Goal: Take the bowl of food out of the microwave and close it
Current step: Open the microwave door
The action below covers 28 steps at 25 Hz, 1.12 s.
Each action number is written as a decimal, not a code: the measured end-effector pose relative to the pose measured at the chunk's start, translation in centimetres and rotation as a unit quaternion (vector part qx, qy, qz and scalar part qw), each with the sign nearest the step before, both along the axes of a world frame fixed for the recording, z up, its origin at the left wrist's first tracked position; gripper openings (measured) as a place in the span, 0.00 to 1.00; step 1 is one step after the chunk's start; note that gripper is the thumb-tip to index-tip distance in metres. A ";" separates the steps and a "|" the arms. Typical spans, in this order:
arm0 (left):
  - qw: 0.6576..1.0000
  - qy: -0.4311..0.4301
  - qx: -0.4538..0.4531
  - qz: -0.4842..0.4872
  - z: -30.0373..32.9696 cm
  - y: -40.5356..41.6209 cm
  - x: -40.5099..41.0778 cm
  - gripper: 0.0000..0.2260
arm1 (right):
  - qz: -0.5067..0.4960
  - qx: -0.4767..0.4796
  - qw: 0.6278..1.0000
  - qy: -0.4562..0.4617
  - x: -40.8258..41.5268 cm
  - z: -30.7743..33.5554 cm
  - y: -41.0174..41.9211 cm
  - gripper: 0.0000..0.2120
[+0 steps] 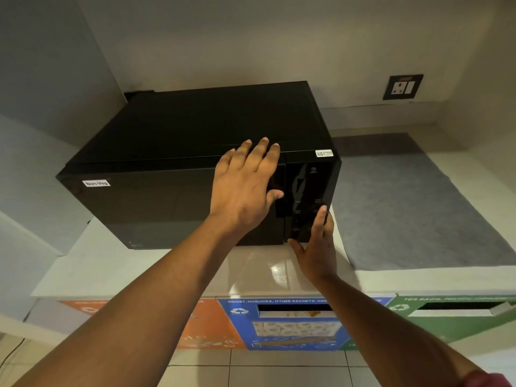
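Observation:
A black microwave (173,152) with a white "Non-Veg" label stands on a pale counter (117,272), its door flush with the front. My left hand (245,185) lies flat on the door's upper right part, fingers spread over the top edge, thumb near the door's right edge. My right hand (317,241) touches the lower part of the control panel (310,196), thumb at the panel's bottom left and fingers around the microwave's right corner. No bowl is visible; the dark door hides the inside.
A grey mat (418,208) covers the counter to the right of the microwave. A wall socket (403,86) sits at the upper right. Under the counter's front edge are orange (206,325), blue (296,325) and green (452,317) recycling bins with slots.

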<state>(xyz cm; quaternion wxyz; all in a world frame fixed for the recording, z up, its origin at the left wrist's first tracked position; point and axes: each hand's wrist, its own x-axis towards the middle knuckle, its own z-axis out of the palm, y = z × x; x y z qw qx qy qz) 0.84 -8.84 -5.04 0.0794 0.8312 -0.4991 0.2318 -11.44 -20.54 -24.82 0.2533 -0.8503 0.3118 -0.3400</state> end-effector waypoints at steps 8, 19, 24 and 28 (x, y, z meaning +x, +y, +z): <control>1.000 0.006 -0.011 -0.005 -0.4 0.4 -0.2 0.38 | -0.036 -0.005 0.999 -0.012 0.6 -0.2 0.5 0.60; 0.992 0.087 -0.070 -0.052 0.4 3.6 -2.7 0.19 | -0.108 -0.112 0.986 -0.053 0.5 3.5 1.8 0.41; 0.989 0.134 -0.065 -0.025 1.4 5.9 -4.6 0.17 | -0.076 -0.160 0.984 -0.031 1.3 12.2 1.8 0.30; 0.978 0.207 -0.002 0.038 3.6 6.4 -5.2 0.17 | -0.036 -0.231 0.972 0.035 1.4 15.8 2.4 0.26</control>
